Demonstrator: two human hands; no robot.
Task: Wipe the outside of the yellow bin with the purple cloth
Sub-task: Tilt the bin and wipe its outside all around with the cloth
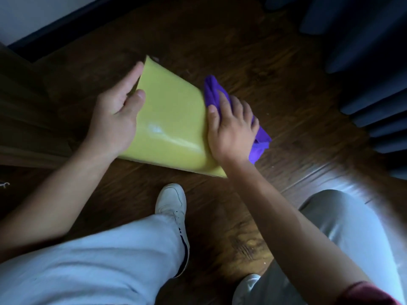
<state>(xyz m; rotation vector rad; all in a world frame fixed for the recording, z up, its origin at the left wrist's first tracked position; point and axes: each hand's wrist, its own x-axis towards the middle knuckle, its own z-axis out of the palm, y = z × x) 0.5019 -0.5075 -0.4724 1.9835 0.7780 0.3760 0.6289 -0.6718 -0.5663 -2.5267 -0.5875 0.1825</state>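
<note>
The yellow bin (pixel 171 122) lies tilted on the dark wooden floor, one broad glossy side facing up at me. My left hand (pixel 116 113) grips its left edge, thumb on the upper face and fingers curled round the side. My right hand (pixel 231 130) presses the purple cloth (pixel 259 139) flat against the bin's right side wall. The cloth bunches out above my fingers and below my palm. The bin's opening is hidden from me.
My left foot in a white shoe (pixel 174 212) stands just in front of the bin, and my right knee (pixel 343 227) is at the lower right. Dark blue curtain folds (pixel 363 84) hang at the right. A wooden furniture edge (pixel 26 128) borders the left.
</note>
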